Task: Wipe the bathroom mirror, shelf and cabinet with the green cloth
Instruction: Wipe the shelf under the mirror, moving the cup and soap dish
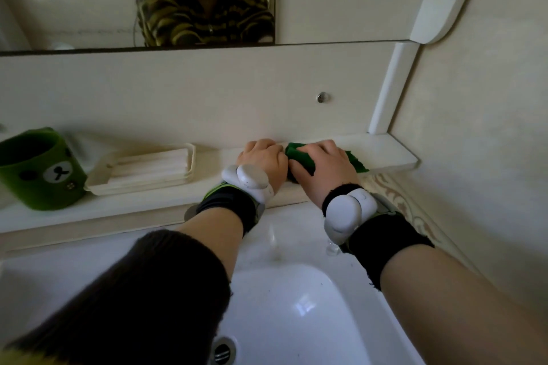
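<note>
Green cloth (300, 154) bunched under R hand (324, 166); fingers curled over it, pressing it onto white shelf (388, 151), right half, close to back wall. L hand (262, 161) just beside, touching R hand, knuckles up, fingers curled down on shelf; can't tell if it grips cloth edge. White trackers (252, 179) strapped on both wrists. Further left on shelf: cream soap dish (148, 170), then green mug w/ bear face (41, 169). Below forearms: white sink (296, 320). Above shelf: mirror (74, 0), person's reflection in it w/ headset.
</note>
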A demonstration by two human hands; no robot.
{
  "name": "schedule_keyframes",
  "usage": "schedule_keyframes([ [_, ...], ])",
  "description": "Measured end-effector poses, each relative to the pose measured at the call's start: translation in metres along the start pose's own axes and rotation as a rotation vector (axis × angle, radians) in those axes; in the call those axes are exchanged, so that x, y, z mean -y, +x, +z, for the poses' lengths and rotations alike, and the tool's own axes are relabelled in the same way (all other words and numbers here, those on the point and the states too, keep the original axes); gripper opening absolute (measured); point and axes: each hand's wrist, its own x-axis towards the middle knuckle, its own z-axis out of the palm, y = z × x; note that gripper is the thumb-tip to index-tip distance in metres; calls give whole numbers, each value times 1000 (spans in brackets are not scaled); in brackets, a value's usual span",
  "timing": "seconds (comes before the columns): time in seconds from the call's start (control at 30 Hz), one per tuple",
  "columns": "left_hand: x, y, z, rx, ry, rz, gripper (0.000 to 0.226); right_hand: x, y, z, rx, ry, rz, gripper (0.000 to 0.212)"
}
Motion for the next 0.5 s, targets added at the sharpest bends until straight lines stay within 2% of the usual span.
schedule_keyframes([
  [0.23,6,5,1,46,7,10,46,4,-16,0,-78,-18,41,44],
  [0.5,8,9,7,-1,-14,3,47,1,0,-2,-7,27,79,30],
])
